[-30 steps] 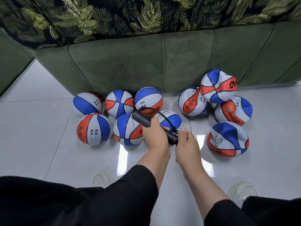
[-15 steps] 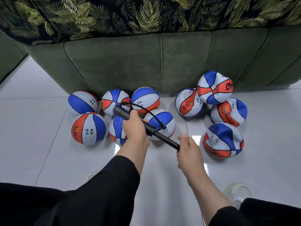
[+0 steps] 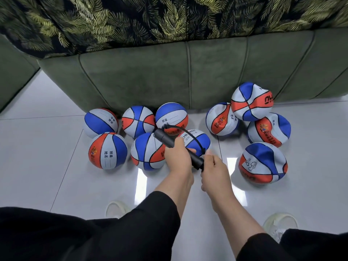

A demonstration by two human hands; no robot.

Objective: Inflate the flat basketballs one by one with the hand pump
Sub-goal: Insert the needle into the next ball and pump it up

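Since half a second ago we have pushed the pump [image 3: 178, 148] closed; our left hand [image 3: 178, 157] wraps its barrel, our right hand [image 3: 214, 170] grips the handle end, fingers curled tight.

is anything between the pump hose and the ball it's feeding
Nothing visible. The hose loops from the pump straight down to the ball, just past the right hand. The left hand holds the barrel.

Ten basketballs [image 3: 107, 150] (perhaps more hidden), one pump [image 3: 178, 150], two hands [image 3: 178, 157].
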